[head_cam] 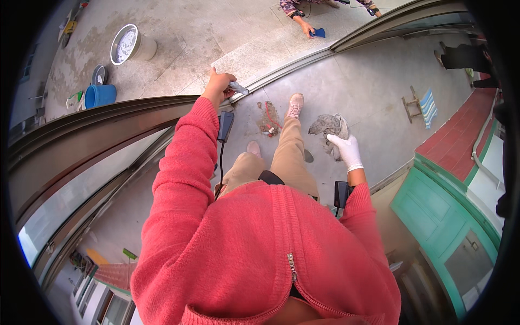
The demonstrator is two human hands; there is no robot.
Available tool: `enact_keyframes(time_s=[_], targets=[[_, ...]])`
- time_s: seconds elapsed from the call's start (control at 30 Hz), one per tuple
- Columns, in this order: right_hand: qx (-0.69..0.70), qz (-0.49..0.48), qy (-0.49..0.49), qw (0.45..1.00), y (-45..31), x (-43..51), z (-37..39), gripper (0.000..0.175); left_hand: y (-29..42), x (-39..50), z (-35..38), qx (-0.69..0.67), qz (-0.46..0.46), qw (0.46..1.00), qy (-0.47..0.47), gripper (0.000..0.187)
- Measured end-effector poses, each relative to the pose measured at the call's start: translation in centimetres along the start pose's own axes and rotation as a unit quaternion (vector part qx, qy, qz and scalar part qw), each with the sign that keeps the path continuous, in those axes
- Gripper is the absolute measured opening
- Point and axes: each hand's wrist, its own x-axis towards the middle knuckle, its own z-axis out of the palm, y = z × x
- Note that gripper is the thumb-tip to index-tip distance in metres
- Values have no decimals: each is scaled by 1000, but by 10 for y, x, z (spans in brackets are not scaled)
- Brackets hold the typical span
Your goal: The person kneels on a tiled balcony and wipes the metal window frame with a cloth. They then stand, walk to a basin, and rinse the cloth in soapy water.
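Note:
My left hand (220, 83) is bare and grips a small grey object (238, 87), perhaps a folded cloth, at the metal sliding-door track (284, 67). On the right, my right hand (346, 151) wears a white glove and holds a dirty grey rag (332, 125) above the floor. Between my hands, below the track, lies a patch of dirt and debris (268, 118) with a red strip in it.
Beyond the track stand a pale bucket (148, 48) of sudsy water and a blue bucket (106, 94). Another person's hand (306, 28) holds a blue cloth (318, 33) on the paving. A small wooden stool (412, 104) is at right; glass door frames (101, 122) flank my left arm.

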Motion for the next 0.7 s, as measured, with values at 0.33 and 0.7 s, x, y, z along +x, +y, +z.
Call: enact_keyframes(time_s=[0.33, 0.7], targets=[[5, 84, -60, 995, -109, 165, -63, 32, 45, 88, 10, -91, -87, 968, 217, 113], [-38, 82, -81, 993, -225, 281, -85, 38, 110, 122, -8, -108, -98, 959, 241, 110]])
